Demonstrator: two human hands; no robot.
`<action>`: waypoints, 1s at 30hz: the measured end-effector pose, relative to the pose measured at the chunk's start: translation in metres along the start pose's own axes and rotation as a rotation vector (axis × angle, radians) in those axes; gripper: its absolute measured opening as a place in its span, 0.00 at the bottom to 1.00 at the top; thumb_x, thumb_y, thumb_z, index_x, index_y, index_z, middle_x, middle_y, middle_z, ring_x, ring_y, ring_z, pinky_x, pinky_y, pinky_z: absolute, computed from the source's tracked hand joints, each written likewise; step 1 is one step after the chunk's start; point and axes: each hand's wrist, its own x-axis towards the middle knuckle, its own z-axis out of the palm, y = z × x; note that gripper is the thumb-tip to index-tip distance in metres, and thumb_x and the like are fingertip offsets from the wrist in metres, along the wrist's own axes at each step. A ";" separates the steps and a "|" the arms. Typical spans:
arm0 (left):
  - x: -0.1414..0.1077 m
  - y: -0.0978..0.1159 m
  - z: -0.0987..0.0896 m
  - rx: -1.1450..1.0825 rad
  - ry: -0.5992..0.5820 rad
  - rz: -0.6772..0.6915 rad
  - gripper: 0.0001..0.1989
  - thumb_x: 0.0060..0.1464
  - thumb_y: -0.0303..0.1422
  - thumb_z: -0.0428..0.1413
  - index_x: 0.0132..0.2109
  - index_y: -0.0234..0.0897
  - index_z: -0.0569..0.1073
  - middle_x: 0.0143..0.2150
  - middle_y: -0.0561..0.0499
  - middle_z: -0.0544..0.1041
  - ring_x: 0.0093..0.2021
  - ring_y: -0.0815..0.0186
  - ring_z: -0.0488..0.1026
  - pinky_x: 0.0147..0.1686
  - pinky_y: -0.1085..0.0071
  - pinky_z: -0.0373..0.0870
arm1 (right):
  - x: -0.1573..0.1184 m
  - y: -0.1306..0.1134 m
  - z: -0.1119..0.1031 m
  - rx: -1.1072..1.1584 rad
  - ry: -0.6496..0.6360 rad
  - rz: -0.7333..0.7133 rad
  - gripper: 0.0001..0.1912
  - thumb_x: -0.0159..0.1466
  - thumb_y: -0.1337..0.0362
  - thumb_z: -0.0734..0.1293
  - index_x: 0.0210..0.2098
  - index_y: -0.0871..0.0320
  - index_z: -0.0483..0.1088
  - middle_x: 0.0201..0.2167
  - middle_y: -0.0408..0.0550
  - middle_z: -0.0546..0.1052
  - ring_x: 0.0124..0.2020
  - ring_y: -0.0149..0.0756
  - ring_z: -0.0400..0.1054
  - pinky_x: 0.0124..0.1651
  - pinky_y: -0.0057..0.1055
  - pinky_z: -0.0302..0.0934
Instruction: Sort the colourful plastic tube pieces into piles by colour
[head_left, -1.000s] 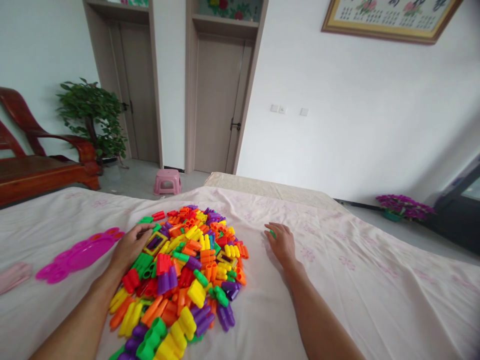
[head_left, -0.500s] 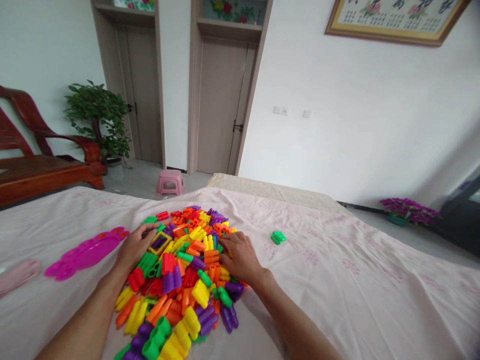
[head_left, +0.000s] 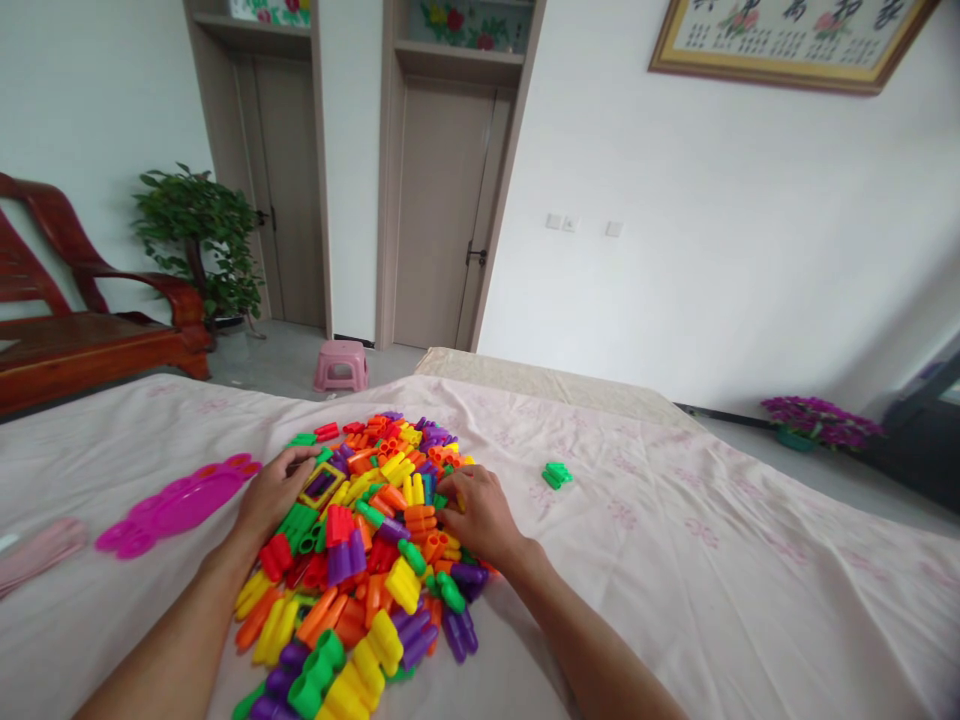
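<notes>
A heap of plastic building blocks (head_left: 367, 590), tube-shaped pieces in red, orange, yellow, green and purple, lies between my hands. My left hand (head_left: 277, 490) rests along the heap's left edge, its fingers stretched out beside a yellow square piece (head_left: 322, 484) and green blocks (head_left: 298, 525). At the right side of the heap is my right hand (head_left: 480, 510), with fingers bent inward among the pieces near an orange block (head_left: 420, 518). Its fingertips are partly hidden, so what they grip cannot be made out. Apart from the heap, to the right, lies a green block (head_left: 556, 475).
A flat magenta plastic tray (head_left: 180, 505) lies left of the heap, with a pink cloth (head_left: 45, 555) farther left. All rest on a pale flowered cloth (head_left: 675, 600). Beyond its far edge stand a pink stool (head_left: 341, 366) and a wooden bench (head_left: 97, 345).
The fingers of my right hand have curled in more, and the orange blocks beside them have shifted slightly. My left hand stays at the heap's left edge.
</notes>
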 end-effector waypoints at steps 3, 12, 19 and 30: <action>0.000 0.000 0.000 0.006 0.004 0.004 0.22 0.54 0.47 0.54 0.51 0.39 0.76 0.47 0.48 0.82 0.43 0.58 0.80 0.38 0.69 0.75 | -0.001 0.000 0.000 0.064 0.041 0.022 0.10 0.52 0.70 0.71 0.35 0.53 0.76 0.35 0.42 0.79 0.43 0.39 0.70 0.48 0.34 0.60; 0.000 -0.001 0.001 -0.010 -0.003 0.009 0.23 0.53 0.48 0.55 0.50 0.40 0.75 0.47 0.48 0.82 0.45 0.57 0.79 0.41 0.68 0.75 | 0.005 0.052 -0.016 0.333 0.309 0.181 0.08 0.54 0.68 0.64 0.32 0.55 0.74 0.37 0.46 0.80 0.40 0.39 0.73 0.41 0.35 0.66; 0.000 -0.001 -0.001 0.061 0.006 0.026 0.23 0.54 0.48 0.54 0.51 0.40 0.75 0.49 0.47 0.81 0.46 0.56 0.79 0.45 0.66 0.74 | -0.005 0.094 -0.013 0.602 0.197 0.421 0.13 0.46 0.70 0.64 0.32 0.57 0.73 0.43 0.49 0.81 0.44 0.42 0.75 0.44 0.35 0.69; 0.000 0.000 -0.003 0.097 0.010 0.007 0.23 0.53 0.47 0.55 0.51 0.40 0.77 0.46 0.48 0.82 0.43 0.57 0.80 0.39 0.68 0.75 | -0.009 0.089 -0.051 0.097 -0.120 0.372 0.23 0.54 0.52 0.73 0.47 0.54 0.78 0.42 0.49 0.82 0.40 0.41 0.75 0.41 0.33 0.66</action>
